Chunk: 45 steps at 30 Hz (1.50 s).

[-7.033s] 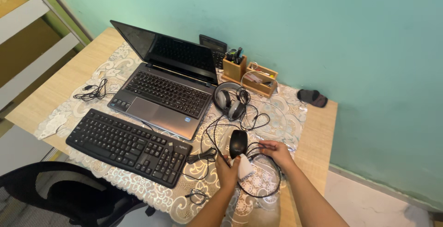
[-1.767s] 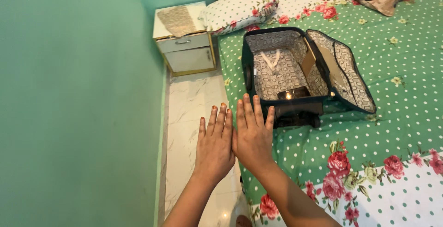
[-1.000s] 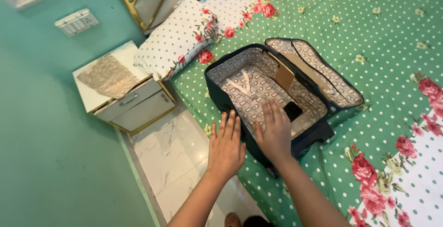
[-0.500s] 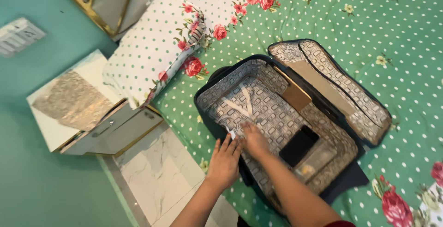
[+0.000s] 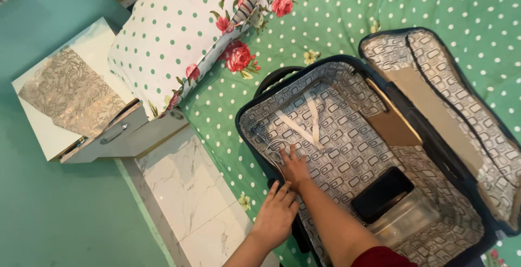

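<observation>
The right hand (image 5: 294,166) lies flat, fingers spread, on a coil of thin white cable (image 5: 273,150) pressed against the patterned grey lining inside the open dark-blue suitcase (image 5: 347,153), while the left hand (image 5: 277,213) rests open on the suitcase's near rim, holding nothing. Deeper in the case lie two crossed white straps (image 5: 304,126), a flat black rectangular device (image 5: 381,194), a clear plastic box (image 5: 404,218) and a brown cardboard panel (image 5: 393,123). The suitcase sits on a green polka-dot bedspread (image 5: 347,12) with pink roses, beside a matching white dotted pillow (image 5: 179,33) and a white bedside cabinet (image 5: 81,104).
</observation>
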### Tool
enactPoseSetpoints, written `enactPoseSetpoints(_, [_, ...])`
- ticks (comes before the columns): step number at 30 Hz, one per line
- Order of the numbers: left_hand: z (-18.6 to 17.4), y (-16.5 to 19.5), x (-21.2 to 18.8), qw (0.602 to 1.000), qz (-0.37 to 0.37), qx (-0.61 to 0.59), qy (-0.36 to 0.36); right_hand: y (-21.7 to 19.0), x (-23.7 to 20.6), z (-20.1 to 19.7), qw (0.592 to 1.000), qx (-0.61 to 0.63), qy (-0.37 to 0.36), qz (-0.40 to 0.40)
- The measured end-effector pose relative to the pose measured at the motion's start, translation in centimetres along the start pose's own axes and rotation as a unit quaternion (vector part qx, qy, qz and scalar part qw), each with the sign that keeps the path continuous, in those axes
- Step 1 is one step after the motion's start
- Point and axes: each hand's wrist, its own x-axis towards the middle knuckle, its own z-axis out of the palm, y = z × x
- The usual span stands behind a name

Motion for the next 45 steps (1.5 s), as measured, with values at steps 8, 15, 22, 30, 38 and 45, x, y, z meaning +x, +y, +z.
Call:
enactPoseSetpoints(8, [-0.9,0.8,0.1,0.996,-0.015,-0.072,0.044,2.9,-1.2,4.7,0.962,0.196,0.184,0.053])
enactPoseSetpoints(15, [-0.5,1.0,2.7,0.888,-0.171,-0.352,0.240,3.6,-7.3,1.6,0.864,0.344,0.306,0.206])
enactPoseSetpoints(22, [-0.3,-1.9,10.2,0.764,-0.244,-0.560,0.207,2.4,-16.9,-6.8,0.830,0.433,0.330,0.123])
enactPoseSetpoints(30, [-0.9,3.9,8.6,0.509,-0.230,-0.825,-0.082,1.0,-21.4,-11.7,0.875,0.358,0.307,0.113])
enactPoseSetpoints(38, [-2.7,4.2,7.5,0.560,-0.174,-0.806,-0.081,3.6,-25.1,-10.8,0.810,0.463,0.359,-0.034])
enactPoseSetpoints(45, [-2.8,5.5,7.5,0.576,-0.201,-0.791,-0.038,9.3,-25.7,-5.4,0.533,0.679,0.463,0.203])
